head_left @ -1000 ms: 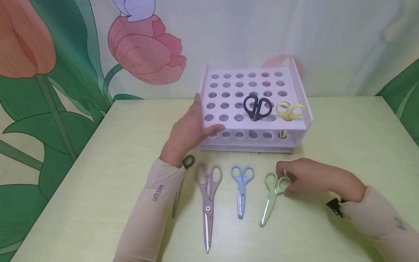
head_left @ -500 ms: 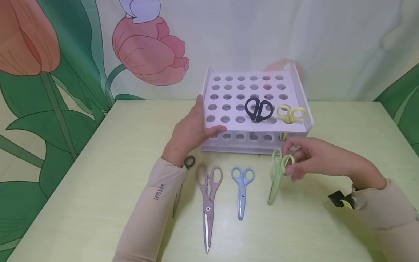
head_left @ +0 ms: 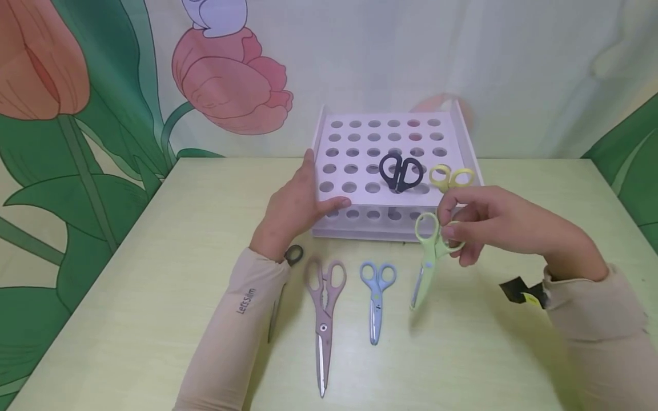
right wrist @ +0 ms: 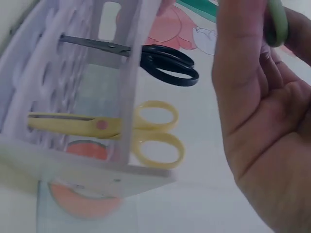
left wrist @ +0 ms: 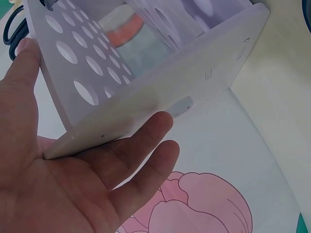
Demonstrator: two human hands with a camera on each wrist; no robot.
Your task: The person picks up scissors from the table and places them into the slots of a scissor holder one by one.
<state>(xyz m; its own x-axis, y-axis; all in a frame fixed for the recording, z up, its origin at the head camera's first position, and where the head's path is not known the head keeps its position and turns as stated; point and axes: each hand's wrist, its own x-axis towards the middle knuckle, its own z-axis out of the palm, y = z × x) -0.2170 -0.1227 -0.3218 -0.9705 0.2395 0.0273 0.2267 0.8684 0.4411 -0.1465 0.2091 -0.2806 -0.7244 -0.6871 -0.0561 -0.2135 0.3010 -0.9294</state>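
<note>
My left hand (head_left: 290,205) rests against the left front corner of a white rack (head_left: 360,198) with rows of round holes. Its thumb lies over the top board's front edge, and its extended fingers touch the outer side wall. My right hand (head_left: 498,220) pinches the green scissors (head_left: 429,261) by a handle loop, raised off the table before the rack's right front, blades hanging down. Black-handled scissors (head_left: 397,182) and yellow scissors (head_left: 449,184) stand in the rack's front holes, handles up. In the right wrist view, a yellow blade (right wrist: 77,127) passes below the top board.
On the table (head_left: 180,228) lie blue scissors (head_left: 377,299) and larger mauve scissors (head_left: 323,319), points toward me. Dark-handled scissors (head_left: 294,255) lie partly hidden beneath my left sleeve (head_left: 231,331). A flower-printed curtain (head_left: 231,80) hangs behind the table.
My right hand has lifted the green scissors off the table and carried them toward the rack, with the blades swinging to point down. The left hand stays at the rack.
</note>
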